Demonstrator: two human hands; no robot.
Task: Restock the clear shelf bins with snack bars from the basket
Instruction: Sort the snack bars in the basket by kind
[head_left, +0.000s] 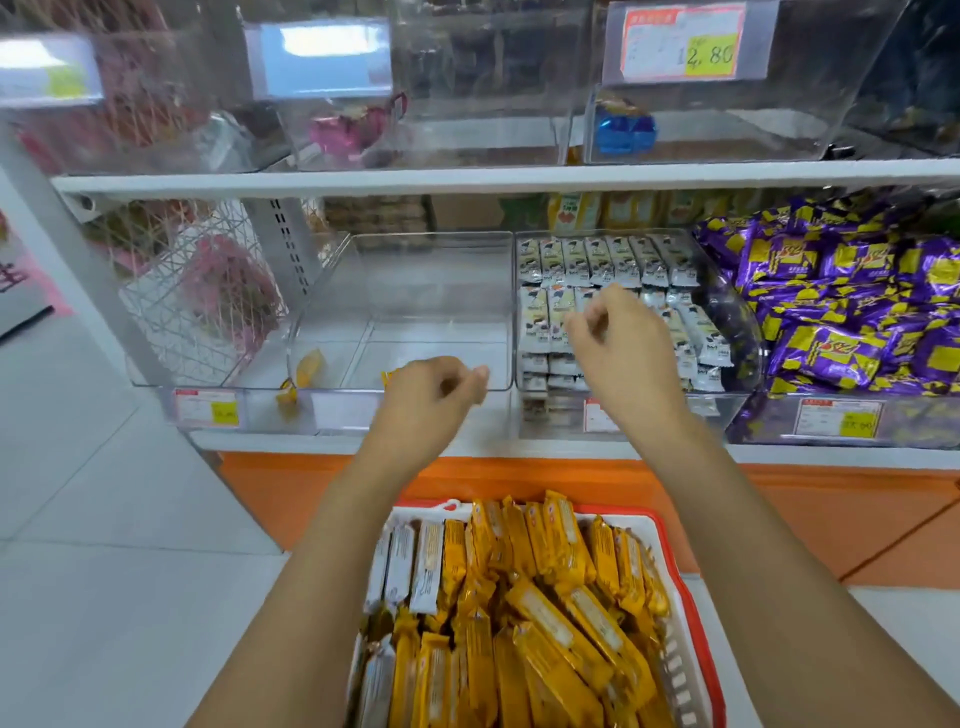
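A red-rimmed white basket at the bottom holds many yellow snack bars and a few white-wrapped bars. On the lower shelf a clear bin is almost bare; one yellow bar lies at its front left. Another yellow end peeks out beside my left hand. That hand hovers at the bin's front edge with its fingers loosely curled, and nothing shows in them. My right hand hangs over the neighbouring bin of white bars, fingers loosely curled and holding nothing.
Purple-and-yellow packs fill the bin at the right. A wire basket with pink items stands left of the shelf upright. The upper shelf carries more clear bins with price tags. An orange base panel runs under the lower shelf.
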